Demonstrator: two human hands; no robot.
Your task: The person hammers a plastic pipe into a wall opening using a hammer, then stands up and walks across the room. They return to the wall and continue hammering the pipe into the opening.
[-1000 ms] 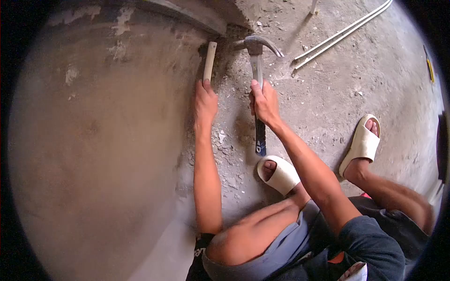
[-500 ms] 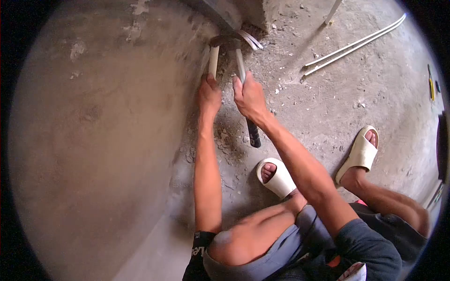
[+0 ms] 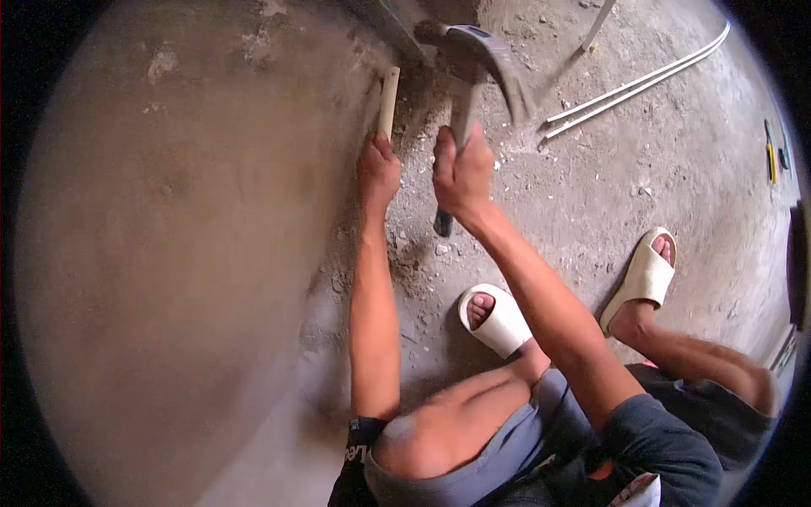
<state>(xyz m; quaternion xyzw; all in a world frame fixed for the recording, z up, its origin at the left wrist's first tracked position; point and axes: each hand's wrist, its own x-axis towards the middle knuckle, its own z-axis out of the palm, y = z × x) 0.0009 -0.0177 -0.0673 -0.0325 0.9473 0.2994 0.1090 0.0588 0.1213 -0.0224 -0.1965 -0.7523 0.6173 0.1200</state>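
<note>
My right hand (image 3: 463, 173) is wrapped round the pale shaft of a claw hammer (image 3: 475, 52). Its head is in the air and slightly blurred, and the dark grip end pokes out below my fist. Close to the foot of the wall, my left hand (image 3: 379, 176) is closed round a narrow cream-coloured strip (image 3: 389, 100). The strip's upper end is bare and apart from the hammer; its lower end is hidden in my fist. I cannot make out its material.
The rough wall (image 3: 177, 253) rises on the left. Crumbled debris (image 3: 414, 253) lies along its base. Two long thin white strips (image 3: 638, 84) rest on the floor at upper right, with a yellow-and-black tool (image 3: 770, 156) farther right. A dark upright piece (image 3: 387, 27) stands at the top.
The hammer has lifted off the end of the cream strip and swung up to the right with my right hand. My left hand keeps its hold on the strip in nearly the same place.
</note>
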